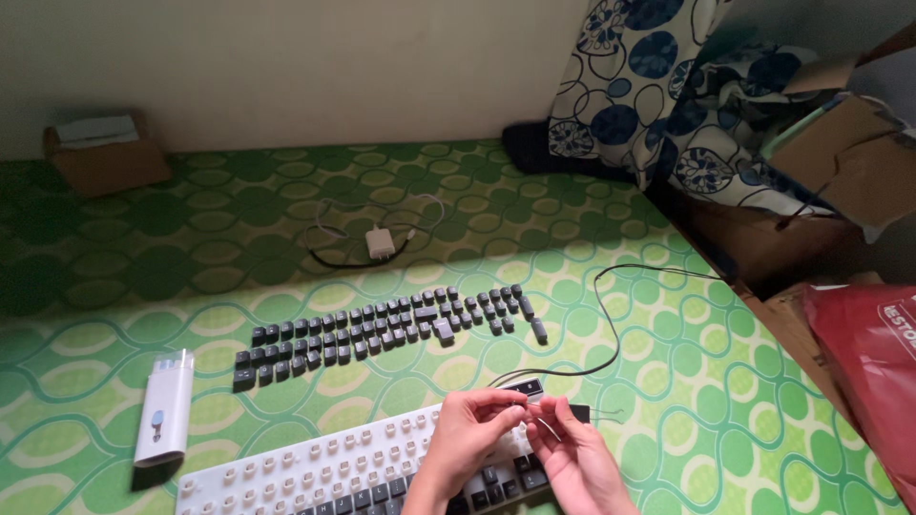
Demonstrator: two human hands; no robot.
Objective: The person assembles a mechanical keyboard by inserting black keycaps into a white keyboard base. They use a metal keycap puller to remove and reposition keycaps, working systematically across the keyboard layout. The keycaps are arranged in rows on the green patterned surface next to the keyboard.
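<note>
both your hands are meeting over the keyboard's top right corner: your left hand (474, 420) is pinching a dark keycap (524, 386), your right hand (571, 448) is closing on a thin wire puller (542, 422). you're mid-way stripping the keyboard (315, 467); next pull needs a straight lift. open mat lies right; the removed keycaps (382, 329) and black cable (611, 324) are crowding ahead.
</note>
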